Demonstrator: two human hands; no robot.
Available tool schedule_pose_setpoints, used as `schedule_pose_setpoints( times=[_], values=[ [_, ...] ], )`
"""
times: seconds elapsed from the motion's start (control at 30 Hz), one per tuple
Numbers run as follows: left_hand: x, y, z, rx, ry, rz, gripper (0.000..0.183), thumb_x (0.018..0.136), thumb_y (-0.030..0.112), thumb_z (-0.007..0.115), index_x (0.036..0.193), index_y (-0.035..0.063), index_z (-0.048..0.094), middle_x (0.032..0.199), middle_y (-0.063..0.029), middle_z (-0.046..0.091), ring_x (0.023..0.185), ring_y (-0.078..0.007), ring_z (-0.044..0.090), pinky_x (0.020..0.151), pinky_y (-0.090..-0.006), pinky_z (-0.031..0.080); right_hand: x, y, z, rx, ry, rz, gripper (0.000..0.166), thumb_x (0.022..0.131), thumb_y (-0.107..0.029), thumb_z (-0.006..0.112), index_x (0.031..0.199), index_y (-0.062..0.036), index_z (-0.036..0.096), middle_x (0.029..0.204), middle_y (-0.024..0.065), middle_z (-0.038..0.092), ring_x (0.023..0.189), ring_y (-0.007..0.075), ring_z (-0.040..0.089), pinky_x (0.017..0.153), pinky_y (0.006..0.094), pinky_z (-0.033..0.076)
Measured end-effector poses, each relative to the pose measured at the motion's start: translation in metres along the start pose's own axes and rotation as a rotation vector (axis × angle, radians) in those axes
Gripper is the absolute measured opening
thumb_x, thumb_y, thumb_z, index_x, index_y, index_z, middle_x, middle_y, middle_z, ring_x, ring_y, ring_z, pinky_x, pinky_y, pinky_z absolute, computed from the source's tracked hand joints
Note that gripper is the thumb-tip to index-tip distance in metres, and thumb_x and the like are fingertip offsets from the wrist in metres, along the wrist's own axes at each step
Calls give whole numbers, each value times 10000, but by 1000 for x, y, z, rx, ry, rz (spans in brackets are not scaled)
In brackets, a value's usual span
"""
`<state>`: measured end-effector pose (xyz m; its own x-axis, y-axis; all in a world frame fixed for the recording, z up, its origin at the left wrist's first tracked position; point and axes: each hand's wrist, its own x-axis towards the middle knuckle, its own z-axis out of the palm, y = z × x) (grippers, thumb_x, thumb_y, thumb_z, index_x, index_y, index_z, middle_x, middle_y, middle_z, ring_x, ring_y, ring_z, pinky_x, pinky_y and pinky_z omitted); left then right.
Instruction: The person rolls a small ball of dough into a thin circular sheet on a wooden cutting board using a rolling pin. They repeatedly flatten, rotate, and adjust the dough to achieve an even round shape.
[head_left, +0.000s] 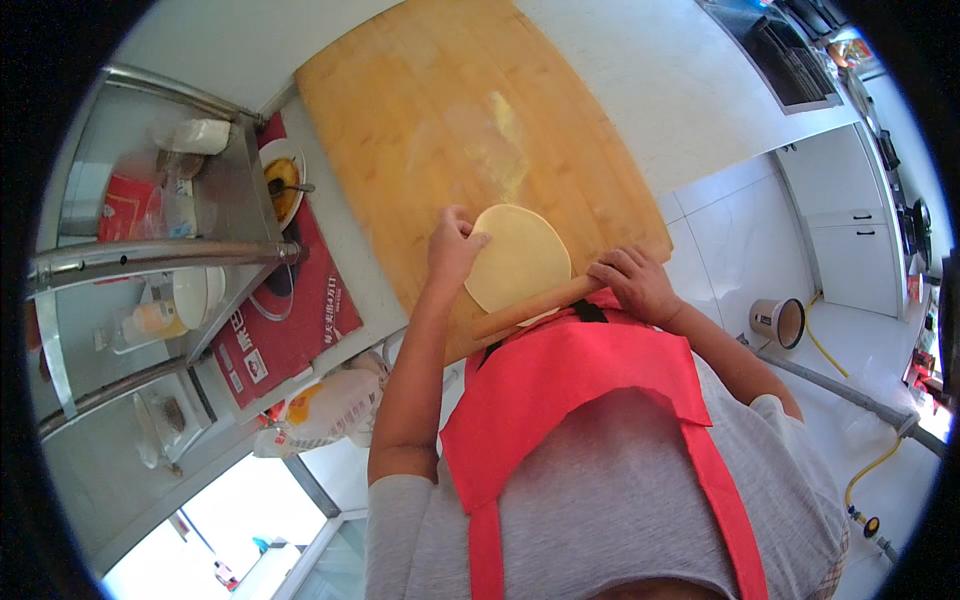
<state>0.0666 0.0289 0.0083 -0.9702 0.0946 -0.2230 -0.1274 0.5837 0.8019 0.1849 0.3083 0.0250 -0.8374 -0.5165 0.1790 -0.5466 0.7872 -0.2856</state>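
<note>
A thin, nearly round sheet of pale yellow dough (519, 255) lies flat near the front edge of a wooden board (420, 135). My left hand (454, 244) pinches the dough's upper left edge between thumb and fingers. Across the near edge of the sheet lies a wooden rolling pin (525, 309), slanting up to the right. My right hand (634, 281) is closed over the pin's right end. The pin's left end is free of any hand. A streak of yellow flour (510, 150) marks the board beyond the dough.
At left stands a metal rack (165, 255) with bowls and packages. Beside the board, a white bowl (300, 206) holds sauce and a spoon, near red cardboard (300, 330). A plastic bag (330, 405) hangs below. A bucket (778, 322) sits on the tiled floor at right.
</note>
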Motion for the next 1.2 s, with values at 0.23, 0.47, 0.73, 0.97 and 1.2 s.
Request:
schedule_pose_setpoints(
  times=[0.23,0.47,0.73,0.97,1.2],
  values=[
    [33,-8,8,-113,221,-5,207,791,125,628,938,-19,606,873,-102,631,787,-204,614,711,-324,478,0,-3,-5,157,25,122,316,746,-142,590,1060,-117,569,1017,85,559,959,292,559,806,389,454],
    [-8,-19,-16,-774,63,-390,283,894,198,546,1083,-11,525,992,-94,611,817,-185,610,709,-285,504,29,16,-1,191,105,409,304,784,-93,574,1088,-93,560,1025,119,567,947,338,559,790,408,468],
    [-45,-12,13,-1176,-124,-603,251,914,193,519,1064,-8,530,1047,-144,606,996,-225,591,806,-330,518,91,9,28,12,-11,173,381,801,-119,532,1180,-148,536,1192,120,519,1088,308,507,926,399,419],
    [-13,6,10,-1588,-91,-412,271,925,116,464,1161,-15,490,1207,-182,521,1133,-251,511,962,-337,444,119,-34,26,188,195,12,437,819,-141,482,1238,-18,468,1227,175,493,1165,330,447,1017,440,337],
    [-1,0,-1,415,246,639,457,786,50,528,1236,12,462,1236,-145,479,1159,-308,454,1000,-424,353,148,-29,68,113,112,157,477,813,-198,523,1238,3,442,1212,176,507,1142,338,455,1001,450,329]
  ],
)
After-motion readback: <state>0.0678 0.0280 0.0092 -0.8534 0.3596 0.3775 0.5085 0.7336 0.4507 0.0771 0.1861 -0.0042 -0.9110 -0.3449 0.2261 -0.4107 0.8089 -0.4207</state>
